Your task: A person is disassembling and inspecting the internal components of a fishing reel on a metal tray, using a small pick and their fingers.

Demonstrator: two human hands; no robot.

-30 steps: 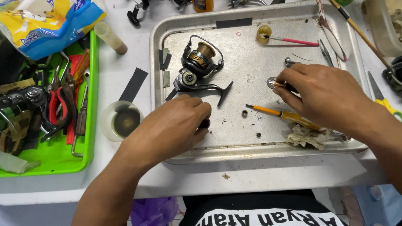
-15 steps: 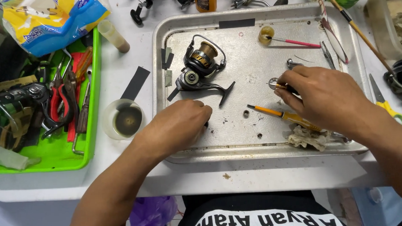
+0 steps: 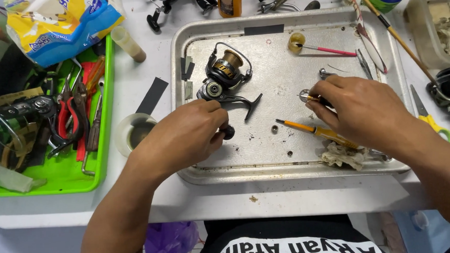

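Note:
A black and gold fishing reel (image 3: 224, 74) lies on a metal tray (image 3: 289, 161). My left hand (image 3: 184, 137) rests on the tray just below the reel, its fingers closed on a small black knob (image 3: 228, 132) at the end of the reel's handle. To the right, my right hand (image 3: 359, 110) pinches a thin tool whose tip holds a small round metal part (image 3: 305, 96). An orange-handled screwdriver (image 3: 314, 131) lies on the tray under my right hand.
A green tray (image 3: 64, 178) of pliers and tools sits at the left, beside a white cup (image 3: 131, 132). A crumpled rag (image 3: 344, 154), small loose parts and a pink-handled brush (image 3: 324, 49) lie on the metal tray. More reels and bottles line the far edge.
My left hand has shifted slightly right, onto the handle knob. The right hand has lifted the small metal part a little toward the tray's middle.

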